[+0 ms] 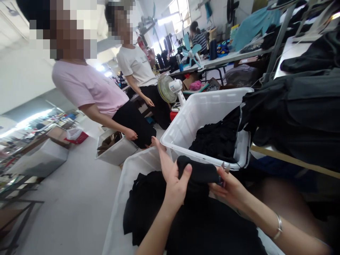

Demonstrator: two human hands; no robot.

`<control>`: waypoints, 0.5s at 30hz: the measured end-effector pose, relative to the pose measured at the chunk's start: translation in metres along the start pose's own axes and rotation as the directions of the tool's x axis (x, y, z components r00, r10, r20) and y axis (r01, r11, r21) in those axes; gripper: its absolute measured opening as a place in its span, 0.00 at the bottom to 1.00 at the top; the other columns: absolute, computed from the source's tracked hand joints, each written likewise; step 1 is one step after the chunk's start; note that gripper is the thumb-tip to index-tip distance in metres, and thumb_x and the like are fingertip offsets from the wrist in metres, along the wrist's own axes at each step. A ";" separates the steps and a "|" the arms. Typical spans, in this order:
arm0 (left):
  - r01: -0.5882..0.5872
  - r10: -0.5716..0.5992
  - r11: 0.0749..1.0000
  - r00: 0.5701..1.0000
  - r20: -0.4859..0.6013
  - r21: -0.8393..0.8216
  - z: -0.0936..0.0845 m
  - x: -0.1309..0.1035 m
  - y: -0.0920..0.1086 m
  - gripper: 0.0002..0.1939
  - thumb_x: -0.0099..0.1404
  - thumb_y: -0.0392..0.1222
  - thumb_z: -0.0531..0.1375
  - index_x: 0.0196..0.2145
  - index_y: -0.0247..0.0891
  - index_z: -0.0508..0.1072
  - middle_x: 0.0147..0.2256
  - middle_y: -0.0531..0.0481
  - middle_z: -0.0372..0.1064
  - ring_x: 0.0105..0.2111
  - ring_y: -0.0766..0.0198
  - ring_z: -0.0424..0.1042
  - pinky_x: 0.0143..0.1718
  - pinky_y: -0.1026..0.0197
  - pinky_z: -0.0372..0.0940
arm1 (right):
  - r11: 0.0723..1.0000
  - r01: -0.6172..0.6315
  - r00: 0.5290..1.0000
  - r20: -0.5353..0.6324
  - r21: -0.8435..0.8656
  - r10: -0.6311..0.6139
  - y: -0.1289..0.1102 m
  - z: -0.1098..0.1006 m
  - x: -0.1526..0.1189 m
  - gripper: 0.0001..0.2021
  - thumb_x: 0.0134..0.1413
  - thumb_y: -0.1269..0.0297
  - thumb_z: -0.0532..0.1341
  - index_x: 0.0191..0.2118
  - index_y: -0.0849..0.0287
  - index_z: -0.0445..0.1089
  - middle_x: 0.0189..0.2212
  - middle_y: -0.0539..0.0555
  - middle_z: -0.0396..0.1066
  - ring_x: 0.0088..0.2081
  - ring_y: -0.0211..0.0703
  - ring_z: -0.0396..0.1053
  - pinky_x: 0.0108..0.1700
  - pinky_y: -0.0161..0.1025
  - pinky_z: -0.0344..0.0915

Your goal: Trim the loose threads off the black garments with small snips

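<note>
Black fabric (198, 171), folded into a thick band, is stretched between my two hands. My left hand (176, 184) grips its left end, thumb pressed on top. At the other end is my right hand (225, 186), closed around what look like small metal thread snips (225, 168), their tips pointing up by the fingertips. The fingers of this hand also touch the cloth. Below, a heap of black fabric (148, 202) fills a white plastic bin (117, 209). Some of the held cloth hangs into that heap, and where it ends is hidden.
A second white bin (209, 102) with black cloth stands ahead. Black garments (294, 113) drape over a table at right. Two people (91, 85) stand ahead left, near a white fan (171, 88). A bare limb (162, 152) reaches the near bin's rim; whose, I cannot tell.
</note>
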State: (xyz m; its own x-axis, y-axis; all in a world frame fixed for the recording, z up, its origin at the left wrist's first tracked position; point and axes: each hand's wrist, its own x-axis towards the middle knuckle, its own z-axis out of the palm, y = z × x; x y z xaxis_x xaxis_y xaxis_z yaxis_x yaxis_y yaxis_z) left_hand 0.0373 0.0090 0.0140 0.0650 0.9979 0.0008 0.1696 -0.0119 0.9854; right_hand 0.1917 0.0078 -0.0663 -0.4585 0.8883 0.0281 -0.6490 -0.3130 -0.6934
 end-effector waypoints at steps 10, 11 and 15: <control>-0.465 0.472 0.614 0.864 0.176 0.637 0.001 -0.011 -0.010 0.19 0.49 0.40 0.66 0.38 0.41 0.64 0.44 0.45 0.61 0.49 0.54 0.60 0.51 0.50 0.55 | 0.763 -0.002 0.992 0.095 -0.647 0.082 -0.046 0.018 -0.008 0.17 0.57 0.53 0.56 0.24 0.60 0.59 0.16 0.43 0.46 0.17 0.30 0.42 0.19 0.31 0.42; -0.476 0.453 0.584 0.863 0.222 0.657 0.004 -0.011 -0.011 0.11 0.52 0.36 0.64 0.32 0.39 0.64 0.38 0.47 0.64 0.45 0.56 0.62 0.48 0.52 0.57 | 0.655 0.069 0.994 0.110 -0.753 0.022 -0.048 0.020 -0.008 0.18 0.57 0.55 0.55 0.21 0.60 0.57 0.17 0.45 0.47 0.19 0.31 0.45 0.21 0.32 0.44; -0.459 0.396 0.621 0.883 0.251 0.635 0.009 -0.010 -0.012 0.15 0.59 0.33 0.57 0.18 0.37 0.56 0.23 0.52 0.60 0.31 0.64 0.62 0.36 0.59 0.58 | 0.402 0.162 0.980 0.098 -0.901 -0.176 -0.053 0.018 -0.011 0.18 0.59 0.57 0.54 0.21 0.60 0.62 0.20 0.49 0.59 0.24 0.36 0.56 0.27 0.34 0.53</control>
State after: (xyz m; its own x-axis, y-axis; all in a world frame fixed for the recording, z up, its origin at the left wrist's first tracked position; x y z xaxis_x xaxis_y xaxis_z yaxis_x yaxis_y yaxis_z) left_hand 0.0433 -0.0017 0.0002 0.3716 0.8607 0.3479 0.7000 -0.5059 0.5040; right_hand 0.2205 0.0084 -0.0171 -0.3948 0.8920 0.2200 0.2121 0.3215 -0.9229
